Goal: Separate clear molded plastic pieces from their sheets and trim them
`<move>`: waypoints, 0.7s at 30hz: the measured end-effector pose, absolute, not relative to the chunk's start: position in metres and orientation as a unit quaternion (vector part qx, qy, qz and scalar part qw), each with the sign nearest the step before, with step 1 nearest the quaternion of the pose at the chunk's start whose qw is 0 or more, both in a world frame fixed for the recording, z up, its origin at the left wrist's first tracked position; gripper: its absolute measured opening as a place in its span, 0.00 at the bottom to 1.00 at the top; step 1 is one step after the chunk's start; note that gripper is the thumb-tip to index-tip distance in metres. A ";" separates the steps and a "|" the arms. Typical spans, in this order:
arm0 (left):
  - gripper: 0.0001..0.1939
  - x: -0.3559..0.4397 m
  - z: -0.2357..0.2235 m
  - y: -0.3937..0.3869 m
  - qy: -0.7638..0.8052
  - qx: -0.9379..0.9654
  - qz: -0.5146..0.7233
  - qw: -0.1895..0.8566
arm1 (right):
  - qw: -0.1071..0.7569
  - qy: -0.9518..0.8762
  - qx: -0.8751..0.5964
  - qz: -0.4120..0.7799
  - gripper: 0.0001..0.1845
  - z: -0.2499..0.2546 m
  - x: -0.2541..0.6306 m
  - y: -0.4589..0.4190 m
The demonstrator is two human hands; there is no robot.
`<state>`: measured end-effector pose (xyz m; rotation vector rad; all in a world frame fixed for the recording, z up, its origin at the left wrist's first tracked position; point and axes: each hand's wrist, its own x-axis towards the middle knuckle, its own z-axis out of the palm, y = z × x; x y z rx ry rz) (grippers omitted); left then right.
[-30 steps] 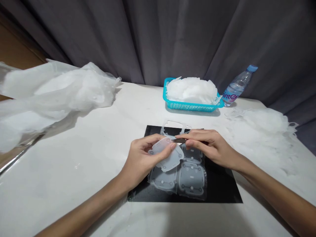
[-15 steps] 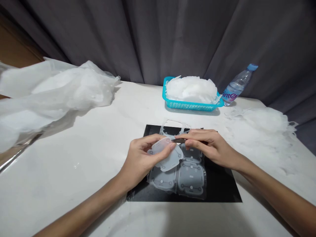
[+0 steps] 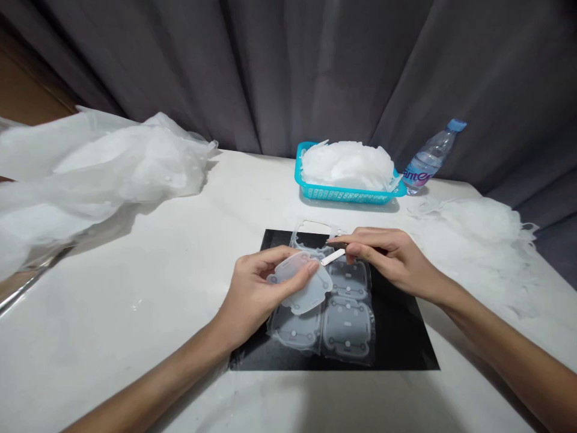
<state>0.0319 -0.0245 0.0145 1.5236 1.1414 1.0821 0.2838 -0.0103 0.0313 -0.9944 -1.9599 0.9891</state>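
Note:
My left hand (image 3: 264, 285) pinches a thin, translucent, rounded plastic piece (image 3: 300, 288) between thumb and fingers, tilted above the black mat (image 3: 401, 337). In my right hand (image 3: 383, 255) is a pair of tweezers (image 3: 333, 257), its two tips spread apart, one dark and one shining white. The lower tip ends close to the piece's upper right edge; whether they touch I cannot tell. Beneath both hands a clear moulded sheet (image 3: 348, 328) with several similar rounded shapes lies on the mat. Its far section has an open cut-out frame (image 3: 311, 227).
A turquoise basket (image 3: 347, 195) heaped with white translucent pieces stands at the back, beside a water bottle (image 3: 430, 157). A pile of clear scraps (image 3: 469, 240) lies on the right. Large plastic bags (image 3: 148, 159) with white contents cover the left rear. A grey curtain (image 3: 306, 72) hangs behind the table.
The tweezers have drawn slightly right, away from the plastic piece, and their tips have spread apart. My left hand holds the piece almost unmoved. The view has shifted slightly.

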 end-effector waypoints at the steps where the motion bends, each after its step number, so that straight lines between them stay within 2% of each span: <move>1: 0.08 0.032 0.015 -0.024 0.462 0.614 0.441 0.464 | 0.357 -0.758 -0.389 0.384 0.14 0.033 0.286 -0.010; 9: 0.08 0.031 0.015 -0.024 0.399 0.593 0.429 0.552 | 0.356 -0.773 -0.364 0.379 0.13 0.038 0.289 -0.009; 16: 0.13 0.030 0.018 -0.023 0.398 0.617 0.399 0.550 | 0.359 -0.789 -0.381 0.322 0.14 0.043 0.287 -0.017; 21: 0.15 0.030 0.017 -0.023 0.402 0.617 0.402 0.545 | 0.402 -0.772 -0.392 0.297 0.15 0.053 0.268 -0.040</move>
